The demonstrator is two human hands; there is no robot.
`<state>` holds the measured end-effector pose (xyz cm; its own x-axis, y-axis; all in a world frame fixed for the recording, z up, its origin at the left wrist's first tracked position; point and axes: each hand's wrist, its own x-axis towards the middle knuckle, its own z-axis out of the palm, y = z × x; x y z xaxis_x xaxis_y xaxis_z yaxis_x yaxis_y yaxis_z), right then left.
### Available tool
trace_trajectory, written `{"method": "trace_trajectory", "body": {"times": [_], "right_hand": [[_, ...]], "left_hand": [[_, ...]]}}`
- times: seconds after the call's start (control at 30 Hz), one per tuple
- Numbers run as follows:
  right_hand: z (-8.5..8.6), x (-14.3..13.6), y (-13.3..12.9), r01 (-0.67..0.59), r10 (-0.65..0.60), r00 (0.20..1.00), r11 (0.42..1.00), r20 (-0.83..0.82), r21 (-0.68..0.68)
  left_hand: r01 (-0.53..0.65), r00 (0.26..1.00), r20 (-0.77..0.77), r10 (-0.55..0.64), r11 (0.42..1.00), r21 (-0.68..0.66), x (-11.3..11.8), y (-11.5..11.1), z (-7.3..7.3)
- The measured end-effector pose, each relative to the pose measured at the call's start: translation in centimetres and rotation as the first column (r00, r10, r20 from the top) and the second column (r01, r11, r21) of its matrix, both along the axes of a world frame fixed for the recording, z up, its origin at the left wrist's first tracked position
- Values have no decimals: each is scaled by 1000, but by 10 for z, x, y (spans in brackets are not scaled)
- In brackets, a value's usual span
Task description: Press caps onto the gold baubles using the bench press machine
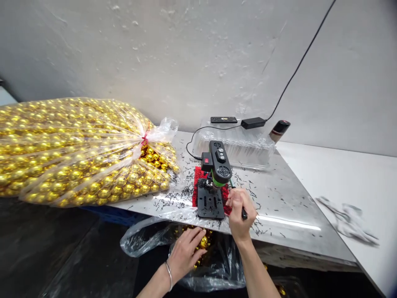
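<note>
Closest to the camera, the left hand [186, 252], with a silvery bracelet [169, 275] at its wrist, reaches over the gold balls [203, 242] in an open clear plastic bag [142, 240] at the table's front edge. Its fingers are apart and slightly bent, and one shiny ball shows in the gap between forefinger and thumb; whether the fingertips press on it, I cannot tell.

Slightly farther off, the right hand [242, 205] is closed around the black lever handle [244, 214] of a small bench drill press [221, 165], the fingers wrapped over it and the handle's end poking out below the fist. The press's slotted black base plate [211, 209] lies just left of that fist, over a red mat [196, 188], with black shavings [161, 203] scattered around it on the metal tabletop [291, 211].

Left of the press, a large tied bag of gold balls [77, 153] bulges across the table, its neck bound with a red tie [144, 138]. To the right, pale gloves [350, 219] lie on a white surface [325, 165].

Behind the press is a clear plastic tray [235, 149]. Beyond its front part are a black phone-like slab [223, 119], a power adapter [253, 123] and a tilted, dark-capped container [280, 130], near the grey wall [186, 62].
</note>
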<state>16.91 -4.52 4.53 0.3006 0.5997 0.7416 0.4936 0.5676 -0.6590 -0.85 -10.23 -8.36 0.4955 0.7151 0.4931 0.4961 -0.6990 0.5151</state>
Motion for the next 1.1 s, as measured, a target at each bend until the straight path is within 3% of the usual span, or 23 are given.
{"method": "trace_trajectory", "body": {"times": [0.07, 0.13, 0.17, 0.23, 0.3, 0.33, 0.4, 0.5, 0.6, 0.7, 0.8, 0.87, 0.93, 1.0, 1.1], "right_hand": [[-3, 0, 0, -12, 12, 1000, 1000, 1, 11], [-4, 1, 0, -23, 23, 1000, 999, 9, 28], [-4, 1, 0, -27, 27, 1000, 999, 13, 34], [-3, 1, 1, -25, 24, 1000, 999, 16, 42], [-3, 0, 1, -17, 17, 1000, 999, 14, 44], [-3, 0, 1, -14, 14, 1000, 999, 12, 45], [-4, 0, 0, -16, 16, 1000, 999, 7, 42], [-5, 0, 0, -34, 34, 999, 999, 9, 40], [-5, 1, -1, -38, 36, 999, 998, 32, 44], [-6, 2, -1, -31, 29, 998, 999, 50, 44], [-7, 2, 0, -21, 19, 999, 999, 49, 42], [-8, 1, 0, -14, 12, 999, 998, 38, 55], [-8, 0, 1, -11, 10, 1000, 998, 20, 65], [-8, 0, 0, -12, 12, 1000, 998, 7, 55], [-7, 1, -1, -13, 13, 1000, 999, 27, 37]], "left_hand": [[8, 1000, 7, -8, 1000, 13, -4, 17, 9], [-76, 997, 25, 75, 996, 46, -10, 51, 27], [-190, 981, 50, 187, 980, 65, -14, 72, 38], [-458, 889, 46, 455, 888, 55, -23, 119, 60], [-611, 787, -108, 607, 792, 2, -31, 165, 77], [-646, 749, -228, 622, 762, -44, -33, 185, 83], [-656, 732, -321, 601, 749, -93, -31, 215, 89], [-640, 743, -382, 549, 751, -164, -22, 237, 89], [-638, 747, -411, 523, 739, -218, -16, 238, 88], [-646, 750, -380, 542, 723, -245, -24, 224, 91], [-617, 747, -31, 664, 676, -403, -36, 191, 94], [-421, 674, 317, 667, 699, -578, -37, 161, 92], [-121, 575, 526, 626, 701, -703, -30, 131, 85], [133, 503, 585, 636, 612, -780, -16, 108, 75], [307, 472, 564, 678, 473, -826, 6, 93, 61]]}}
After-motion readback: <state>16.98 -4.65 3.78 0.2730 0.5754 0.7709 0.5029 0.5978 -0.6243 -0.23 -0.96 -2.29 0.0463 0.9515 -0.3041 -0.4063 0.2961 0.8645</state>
